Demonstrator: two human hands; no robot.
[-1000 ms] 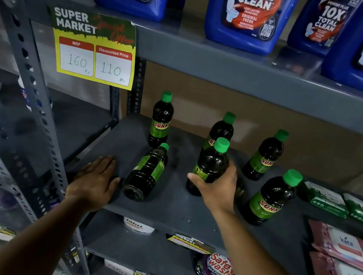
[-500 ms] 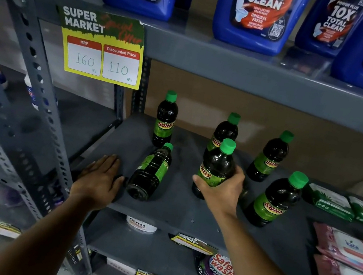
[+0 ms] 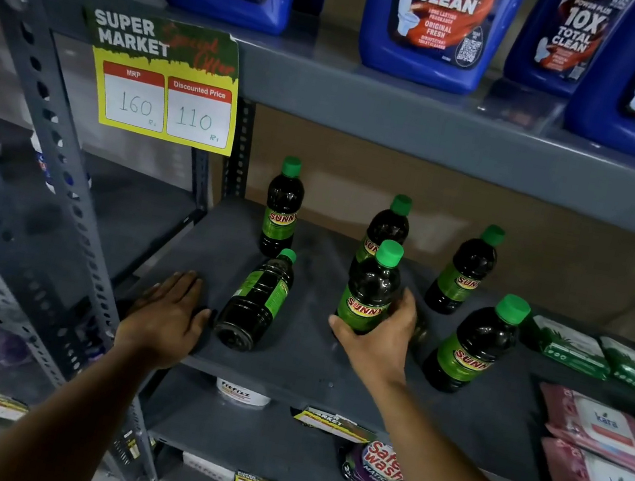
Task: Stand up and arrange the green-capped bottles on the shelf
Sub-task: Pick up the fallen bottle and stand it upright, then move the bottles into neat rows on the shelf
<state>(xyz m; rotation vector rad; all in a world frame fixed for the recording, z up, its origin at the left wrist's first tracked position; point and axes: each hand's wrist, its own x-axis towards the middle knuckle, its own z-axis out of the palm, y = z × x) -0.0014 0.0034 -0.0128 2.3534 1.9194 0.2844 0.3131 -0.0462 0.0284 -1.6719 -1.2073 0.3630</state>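
On a grey supermarket shelf (image 3: 312, 358), our right hand (image 3: 375, 335) grips an upright bottle (image 3: 371, 288); our flat, empty left hand (image 3: 167, 311) could roll the fallen bottle (image 3: 258, 302) off.

Left hand (image 3: 166, 315) flat, palm down, fingers extended; right hand (image 3: 377, 337) curled in grasp, arm outstretched.

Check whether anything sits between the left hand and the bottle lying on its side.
Nothing visible does. The left hand lies flat on the shelf just left of the fallen bottle, its thumb near the bottle's base, with only bare shelf between them. The right hand holds another bottle well to the right.
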